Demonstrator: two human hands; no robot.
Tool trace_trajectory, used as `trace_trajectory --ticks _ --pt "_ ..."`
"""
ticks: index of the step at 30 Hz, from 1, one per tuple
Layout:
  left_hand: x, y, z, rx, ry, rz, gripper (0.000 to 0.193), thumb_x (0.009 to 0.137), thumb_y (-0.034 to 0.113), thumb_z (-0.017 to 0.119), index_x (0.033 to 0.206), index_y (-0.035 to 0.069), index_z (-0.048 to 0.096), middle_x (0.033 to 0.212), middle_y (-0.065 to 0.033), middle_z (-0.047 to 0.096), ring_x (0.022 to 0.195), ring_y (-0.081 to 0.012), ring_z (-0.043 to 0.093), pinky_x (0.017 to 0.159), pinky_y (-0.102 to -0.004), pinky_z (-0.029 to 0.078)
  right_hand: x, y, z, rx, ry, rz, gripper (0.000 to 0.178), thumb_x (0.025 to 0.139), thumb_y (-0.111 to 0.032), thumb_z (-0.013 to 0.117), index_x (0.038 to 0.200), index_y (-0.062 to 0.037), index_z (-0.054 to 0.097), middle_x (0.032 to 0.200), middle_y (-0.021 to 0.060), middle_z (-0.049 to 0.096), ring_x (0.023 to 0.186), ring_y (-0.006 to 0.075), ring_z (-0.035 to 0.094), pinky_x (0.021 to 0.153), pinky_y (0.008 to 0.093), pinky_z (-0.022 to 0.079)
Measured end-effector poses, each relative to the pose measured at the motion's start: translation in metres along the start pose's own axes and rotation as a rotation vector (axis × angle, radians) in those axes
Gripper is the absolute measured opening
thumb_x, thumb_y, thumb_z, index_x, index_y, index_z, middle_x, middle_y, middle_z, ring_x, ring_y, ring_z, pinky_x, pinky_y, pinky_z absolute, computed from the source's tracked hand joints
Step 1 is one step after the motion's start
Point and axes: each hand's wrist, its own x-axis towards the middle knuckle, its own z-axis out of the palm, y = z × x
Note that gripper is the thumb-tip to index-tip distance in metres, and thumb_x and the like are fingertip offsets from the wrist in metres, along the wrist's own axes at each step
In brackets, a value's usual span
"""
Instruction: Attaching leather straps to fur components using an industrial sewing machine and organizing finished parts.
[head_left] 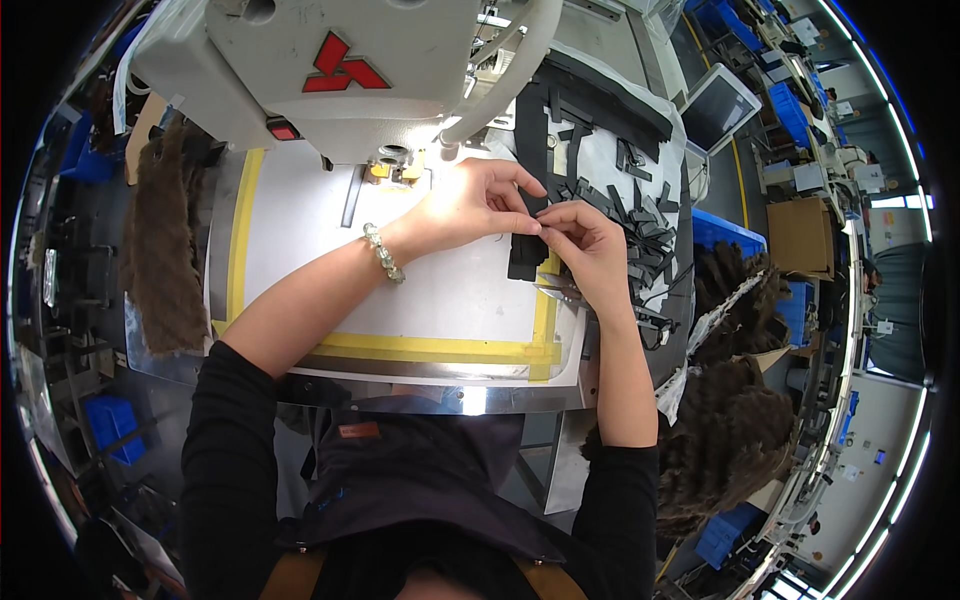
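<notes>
My left hand, with a beaded bracelet at its wrist, reaches across the white work surface, thumb and fingers drawn together. Its thumb tip meets the pinched fingertips of my right hand. Whatever sits between the fingertips is too small to tell. Just below them lie long black strips. A metal tool like scissors or snips rests under my right wrist. Many short black strips are heaped right of my hands. One dark narrow strip lies alone near the machine's needle area.
A large pale sewing machine stands over the far side of the surface. Yellow tape borders the white area. Brown fur pieces hang at left and lie at right. A screen stands far right, beyond a blue bin.
</notes>
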Motion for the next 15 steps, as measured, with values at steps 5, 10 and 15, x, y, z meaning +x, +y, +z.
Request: trace_trajectory --ticks 5,10,15 --pt "0.0001 0.0004 -0.0008 0.021 0.001 -0.01 0.032 0.077 0.01 0.072 0.105 0.002 0.061 0.077 -0.0032 0.067 0.075 -0.0073 0.062 0.072 -0.0223 0.048 0.0003 -0.0004 0.0004 -0.003 -0.008 -0.003 0.01 0.078 0.006 0.065 0.087 0.0025 0.063 0.09 0.0042 0.062 0.08 0.0077 0.061 0.069 0.0185 0.049" --pt "0.0006 -0.0036 -0.0011 0.011 0.001 0.007 0.03 0.077 0.01 0.071 0.105 0.002 0.061 0.076 -0.0022 0.067 0.074 -0.0067 0.061 0.071 -0.0222 0.048 0.0004 -0.0008 0.0006 -0.001 -0.022 -0.01 0.009 0.078 0.006 0.065 0.087 0.0028 0.063 0.091 0.0047 0.062 0.081 0.0082 0.061 0.07 0.0187 0.049" --pt "0.0011 -0.0044 -0.0005 0.005 0.0 0.022 0.028 0.079 0.01 0.07 0.104 0.002 0.061 0.075 -0.0017 0.066 0.073 -0.0063 0.06 0.071 -0.0218 0.047 -0.0002 -0.0015 -0.0002 0.007 -0.022 0.004 0.01 0.078 0.006 0.065 0.087 0.0029 0.062 0.092 0.005 0.061 0.081 0.0087 0.061 0.071 0.0191 0.049"
